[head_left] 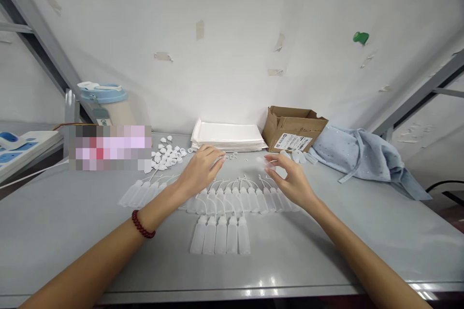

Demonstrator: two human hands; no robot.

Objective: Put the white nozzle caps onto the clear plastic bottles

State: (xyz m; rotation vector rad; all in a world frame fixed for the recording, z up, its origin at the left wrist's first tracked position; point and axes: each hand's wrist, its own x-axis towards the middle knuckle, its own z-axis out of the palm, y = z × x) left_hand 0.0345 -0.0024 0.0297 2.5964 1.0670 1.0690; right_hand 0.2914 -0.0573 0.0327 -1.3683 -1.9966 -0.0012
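Observation:
My right hand point(292, 181) pinches a small translucent plastic bottle point(267, 162) between thumb and fingers, above the grey table. My left hand point(202, 170), with a dark red beaded band at its wrist, has thumb and fingers drawn together beside some thin white tube pieces point(232, 156). Whatever it may hold is too small to make out. Below the hands lie rows of clear flat bottles with thin curved tubes on their tops; the front row point(221, 236) is nearest me. A heap of white pointed caps point(166, 155) lies left of my left hand.
Against the wall are a stack of white paper sheets or envelopes point(228, 134) and an open cardboard box point(295, 128). Several clear bottles point(299, 156) lie before the box. Blue cloth point(362, 154) is at right; a blue-lidded tumbler point(112, 104) and power strip point(31, 152) are at left.

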